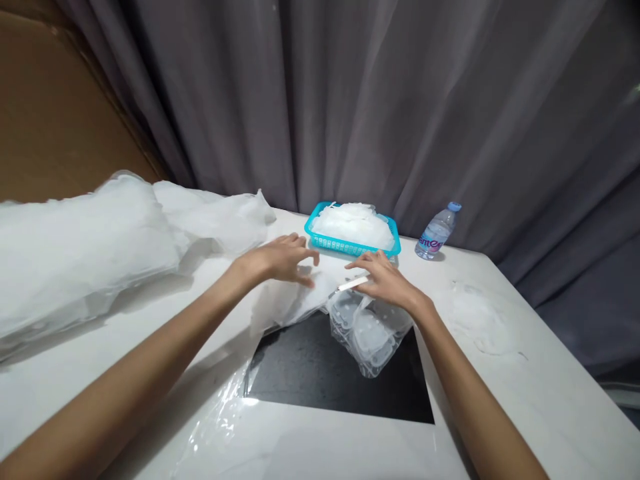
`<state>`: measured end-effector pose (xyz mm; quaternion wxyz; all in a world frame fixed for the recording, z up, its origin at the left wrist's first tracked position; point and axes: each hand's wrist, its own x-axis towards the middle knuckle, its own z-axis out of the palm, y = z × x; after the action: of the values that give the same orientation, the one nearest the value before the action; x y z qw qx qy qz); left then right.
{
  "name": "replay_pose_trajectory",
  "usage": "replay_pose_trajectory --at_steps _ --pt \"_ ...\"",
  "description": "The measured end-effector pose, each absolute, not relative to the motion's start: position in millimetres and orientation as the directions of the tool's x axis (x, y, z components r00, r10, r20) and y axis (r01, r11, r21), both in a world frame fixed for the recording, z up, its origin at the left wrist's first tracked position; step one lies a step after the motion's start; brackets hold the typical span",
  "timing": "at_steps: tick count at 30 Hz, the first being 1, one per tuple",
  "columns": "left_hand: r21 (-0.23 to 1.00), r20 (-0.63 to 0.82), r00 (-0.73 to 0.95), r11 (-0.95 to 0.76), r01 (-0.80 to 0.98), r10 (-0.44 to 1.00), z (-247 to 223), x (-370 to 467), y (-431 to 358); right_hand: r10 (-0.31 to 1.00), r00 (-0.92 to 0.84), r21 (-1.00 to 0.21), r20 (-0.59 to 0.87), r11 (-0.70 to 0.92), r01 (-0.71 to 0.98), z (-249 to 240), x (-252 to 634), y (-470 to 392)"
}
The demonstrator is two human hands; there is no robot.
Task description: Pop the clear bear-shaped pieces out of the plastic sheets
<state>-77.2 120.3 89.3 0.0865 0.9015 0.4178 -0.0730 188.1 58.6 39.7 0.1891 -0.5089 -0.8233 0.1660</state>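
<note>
My left hand (287,260) hovers over a white, partly see-through plastic bag or sheet (295,300), its fingers curved and apart with nothing between them. In my right hand (383,280) a slim white tool with a metal tip (353,285) is gripped, the tip pointing left; it looks like a small cutter, though its exact kind is unclear. Just below that hand, a clear plastic bag (369,337) with translucent plastic pieces inside lies on a black mat (310,373). Whether my right fingers also touch this bag cannot be made out.
Beyond my hands stands a turquoise basket (350,249) heaped with white soft material (353,223). A water bottle (437,233) is right of it. Large stuffed white bags (90,247) fill the table's left side. Crumpled clear film (480,320) lies at right. A grey curtain (350,100) hangs behind.
</note>
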Motion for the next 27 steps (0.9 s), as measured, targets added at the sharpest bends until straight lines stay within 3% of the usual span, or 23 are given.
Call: replay_pose_trajectory --at_steps 4,6,21,27 --pt "0.450 -0.145 0.823 -0.704 0.549 0.549 60.1 -56.4 115.1 0.867 -0.493 -0.522 0.079 0.457 0.720 26.6 184.8 62.1" --pt "0.517 -0.120 0.850 -0.698 0.495 0.514 49.3 -50.7 116.7 0.860 -0.505 -0.527 0.069 0.461 0.714 25.4 186.0 63.0" --pt "0.641 -0.067 0.916 -0.686 0.343 0.396 64.1 -54.3 121.7 0.837 -0.545 -0.674 0.052 0.432 0.600 59.0 184.1 49.9" --pt "0.632 -0.020 0.908 -0.698 0.335 0.418 60.4 -47.6 116.3 0.809 -0.582 -0.599 0.082 0.507 0.620 46.6 174.5 51.5"
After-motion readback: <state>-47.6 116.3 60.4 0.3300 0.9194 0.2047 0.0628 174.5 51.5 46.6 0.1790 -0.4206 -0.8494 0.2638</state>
